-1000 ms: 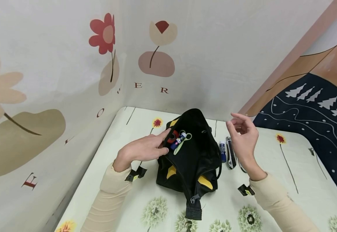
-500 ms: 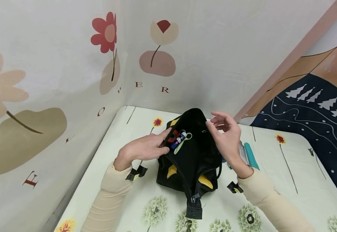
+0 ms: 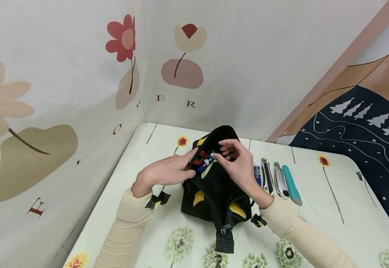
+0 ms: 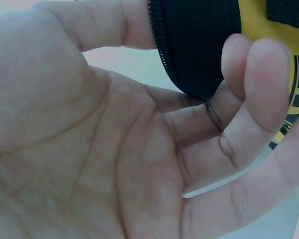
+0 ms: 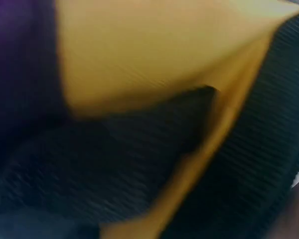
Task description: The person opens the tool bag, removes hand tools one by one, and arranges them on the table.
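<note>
A black and yellow zip bag [image 3: 214, 197] lies open-mouthed on the table. My left hand [image 3: 167, 170] grips its left rim; in the left wrist view the thumb goes behind the zipper edge [image 4: 164, 59] and the fingers curl on the outside. Inside the bag are a blue glue stick [image 3: 205, 165], light green scissors [image 3: 207, 171] partly covered, and a red object [image 3: 198, 158] of unclear kind. My right hand [image 3: 239, 166] is over the mouth, fingers loosely bent, thumb tip close to the glue stick's white end; contact cannot be told. Blurred bag fabric [image 5: 139, 55] fills the right wrist view.
Right of the bag lie a blue tube [image 3: 257, 174], a black utility knife [image 3: 267, 175], a silver utility knife [image 3: 280, 180] and a teal long-handled item [image 3: 291, 184], side by side. The flower-print table [image 3: 328, 238] meets fabric walls [image 3: 248, 74] at the back and left.
My right hand has moved left, from above the row of tools to over the bag's mouth, uncovering the tools. The left hand keeps its grip on the rim.
</note>
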A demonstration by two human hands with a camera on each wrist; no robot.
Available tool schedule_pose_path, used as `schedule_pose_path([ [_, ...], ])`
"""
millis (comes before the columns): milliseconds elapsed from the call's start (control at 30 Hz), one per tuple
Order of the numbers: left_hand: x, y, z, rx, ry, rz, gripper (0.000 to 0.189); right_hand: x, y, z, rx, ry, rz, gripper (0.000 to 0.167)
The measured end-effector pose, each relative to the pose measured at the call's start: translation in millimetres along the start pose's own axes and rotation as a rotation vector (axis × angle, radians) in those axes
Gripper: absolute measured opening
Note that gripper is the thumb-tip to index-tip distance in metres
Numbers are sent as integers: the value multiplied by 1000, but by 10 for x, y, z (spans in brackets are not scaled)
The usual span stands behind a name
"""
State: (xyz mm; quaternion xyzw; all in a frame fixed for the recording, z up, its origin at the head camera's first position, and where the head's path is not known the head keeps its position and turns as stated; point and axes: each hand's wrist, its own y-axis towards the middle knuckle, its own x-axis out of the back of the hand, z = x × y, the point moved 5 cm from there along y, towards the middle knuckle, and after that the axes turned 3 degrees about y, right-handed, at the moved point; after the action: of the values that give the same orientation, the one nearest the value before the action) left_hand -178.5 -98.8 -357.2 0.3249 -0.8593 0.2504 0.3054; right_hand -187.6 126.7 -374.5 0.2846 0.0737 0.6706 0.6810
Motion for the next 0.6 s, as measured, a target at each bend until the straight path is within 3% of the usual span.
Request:
schedule_pose_path([
  [333, 6, -3, 8, 7, -8, 7, 81, -302, -106, -229, -112, -144, 139, 48],
  [600, 4, -4, 8, 16, 7, 6, 82, -391, -195, -455, -149, -203, 135, 54],
])
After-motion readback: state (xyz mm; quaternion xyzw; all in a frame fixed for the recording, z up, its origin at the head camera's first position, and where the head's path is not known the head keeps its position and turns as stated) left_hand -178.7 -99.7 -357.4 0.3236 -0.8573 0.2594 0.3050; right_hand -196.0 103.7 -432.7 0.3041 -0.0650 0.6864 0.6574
